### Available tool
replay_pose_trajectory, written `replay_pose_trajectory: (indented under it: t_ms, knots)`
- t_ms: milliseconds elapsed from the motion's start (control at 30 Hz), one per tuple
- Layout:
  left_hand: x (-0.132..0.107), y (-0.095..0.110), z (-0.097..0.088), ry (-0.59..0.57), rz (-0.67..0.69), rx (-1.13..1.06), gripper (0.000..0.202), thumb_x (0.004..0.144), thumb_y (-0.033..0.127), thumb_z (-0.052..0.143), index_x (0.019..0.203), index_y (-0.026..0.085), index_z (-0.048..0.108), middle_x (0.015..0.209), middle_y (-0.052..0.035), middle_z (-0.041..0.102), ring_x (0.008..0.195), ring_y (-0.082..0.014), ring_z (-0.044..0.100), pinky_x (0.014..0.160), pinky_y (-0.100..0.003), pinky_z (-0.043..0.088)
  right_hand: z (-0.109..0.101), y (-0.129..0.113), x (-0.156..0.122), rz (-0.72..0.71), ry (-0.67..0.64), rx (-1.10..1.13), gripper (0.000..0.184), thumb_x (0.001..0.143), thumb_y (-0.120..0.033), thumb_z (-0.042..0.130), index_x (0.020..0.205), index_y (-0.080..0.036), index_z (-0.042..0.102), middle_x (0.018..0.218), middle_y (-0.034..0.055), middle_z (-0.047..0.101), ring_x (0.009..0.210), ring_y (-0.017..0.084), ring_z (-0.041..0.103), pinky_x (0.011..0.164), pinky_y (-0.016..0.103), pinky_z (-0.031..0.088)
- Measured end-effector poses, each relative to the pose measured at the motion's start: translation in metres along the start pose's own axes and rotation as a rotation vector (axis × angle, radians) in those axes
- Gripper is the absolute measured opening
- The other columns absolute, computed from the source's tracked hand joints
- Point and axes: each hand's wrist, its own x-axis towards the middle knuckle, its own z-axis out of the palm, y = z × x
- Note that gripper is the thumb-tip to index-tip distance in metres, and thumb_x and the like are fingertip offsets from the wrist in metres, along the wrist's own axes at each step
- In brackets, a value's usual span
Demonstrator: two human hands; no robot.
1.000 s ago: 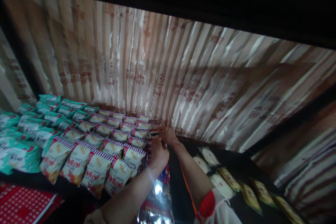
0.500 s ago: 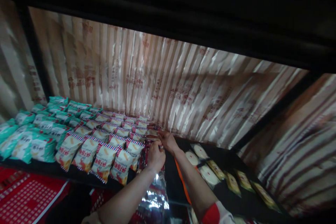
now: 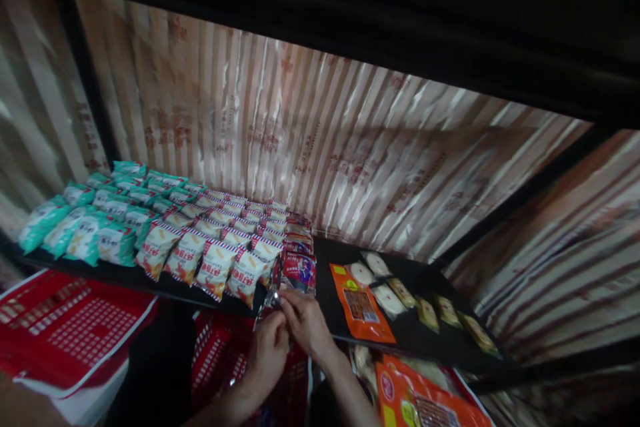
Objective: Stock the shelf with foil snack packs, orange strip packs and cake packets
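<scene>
At the shelf's front edge, my right hand (image 3: 306, 321) and my left hand (image 3: 269, 347) are close together, fingers pinched on a shiny dark packet (image 3: 270, 303). The fingers hide most of this packet. Just beyond them a row of dark red and purple snack packets (image 3: 299, 270) runs back towards the wall. Left of that row stand white snack bags (image 3: 216, 268) with striped tops, several deep. Teal snack bags (image 3: 116, 244) fill the far left.
The black shelf (image 3: 325, 307) also bears an orange packet (image 3: 361, 307), round white packets (image 3: 389, 299) and small yellow packets (image 3: 427, 315). Red baskets (image 3: 85, 327) stand below, and more orange packets (image 3: 425, 397) lie low at right. Crinkled striped sheeting (image 3: 280, 120) covers the back.
Both hands have drawn back from the rear of the dark packet row to the shelf's front edge. The view has shifted, showing more of the baskets and the orange packets.
</scene>
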Motion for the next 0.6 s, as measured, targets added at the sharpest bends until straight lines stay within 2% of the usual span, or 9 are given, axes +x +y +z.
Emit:
replay_pose_trajectory:
  t_ms: [67, 133, 200, 300, 333, 467, 600]
  knots:
    - [-0.015, -0.023, -0.001, -0.065, -0.065, 0.027, 0.031, 0.071, 0.003, 0.036, 0.075, 0.022, 0.060, 0.085, -0.0022, 0.067, 0.079, -0.0155, 0.060, 0.074, -0.022, 0.044, 0.023, -0.001, -0.018, 0.043, -0.087, 0.028, 0.033, 0.087, -0.022, 0.037, 0.104, -0.024, 0.065, 0.095, 0.0045, 0.069, 0.087, 0.016, 0.063, 0.076, 0.025, 0.046]
    - [-0.026, -0.049, -0.001, -0.096, -0.107, 0.063, 0.035, 0.069, 0.001, 0.035, 0.077, 0.022, 0.062, 0.091, -0.0024, 0.068, 0.089, -0.0157, 0.060, 0.081, -0.021, 0.043, 0.047, 0.002, -0.036, 0.087, -0.117, 0.033, 0.033, 0.085, -0.018, 0.036, 0.100, -0.024, 0.066, 0.092, 0.0045, 0.069, 0.086, 0.017, 0.063, 0.075, 0.025, 0.045]
    - [-0.036, -0.074, -0.002, -0.176, -0.184, 0.133, 0.035, 0.071, 0.001, 0.034, 0.075, 0.020, 0.063, 0.088, -0.0032, 0.069, 0.084, -0.0152, 0.062, 0.077, -0.021, 0.043, 0.070, 0.007, -0.051, 0.109, -0.159, 0.056, 0.036, 0.081, -0.013, 0.037, 0.098, -0.023, 0.066, 0.093, 0.0050, 0.069, 0.087, 0.017, 0.062, 0.076, 0.024, 0.044]
    - [-0.047, -0.104, -0.004, -0.304, -0.317, 0.268, 0.032, 0.073, 0.002, 0.037, 0.075, 0.018, 0.064, 0.085, -0.0030, 0.070, 0.081, -0.0150, 0.062, 0.071, -0.021, 0.042, 0.100, 0.015, -0.070, 0.163, -0.260, 0.097, 0.038, 0.077, -0.008, 0.036, 0.091, -0.021, 0.068, 0.084, 0.0049, 0.069, 0.081, 0.016, 0.063, 0.072, 0.023, 0.044]
    - [-0.050, -0.112, -0.005, -0.347, -0.357, 0.300, 0.032, 0.072, 0.001, 0.038, 0.075, 0.018, 0.065, 0.083, -0.0027, 0.070, 0.081, -0.0149, 0.062, 0.070, -0.021, 0.042, 0.108, 0.017, -0.075, 0.193, -0.288, 0.112, 0.039, 0.075, -0.007, 0.035, 0.090, -0.021, 0.069, 0.082, 0.0047, 0.069, 0.078, 0.016, 0.064, 0.070, 0.022, 0.044]
    - [-0.058, -0.135, -0.008, -0.427, -0.354, 0.294, 0.032, 0.075, 0.001, 0.037, 0.079, 0.014, 0.065, 0.091, -0.0049, 0.069, 0.087, -0.0132, 0.061, 0.076, -0.020, 0.040, 0.132, 0.030, -0.087, 0.337, -0.374, 0.133, 0.040, 0.073, -0.004, 0.036, 0.089, -0.019, 0.069, 0.084, 0.0045, 0.070, 0.080, 0.016, 0.064, 0.071, 0.022, 0.044]
    - [-0.057, -0.151, -0.007, -0.516, -0.423, 0.259, 0.027, 0.076, 0.004, 0.040, 0.079, 0.014, 0.065, 0.089, -0.0037, 0.068, 0.081, -0.0127, 0.060, 0.073, -0.020, 0.041, 0.152, 0.048, -0.094, 0.443, -0.448, 0.130, 0.033, 0.078, -0.008, 0.039, 0.087, -0.016, 0.069, 0.089, 0.0060, 0.071, 0.083, 0.016, 0.064, 0.074, 0.023, 0.045]
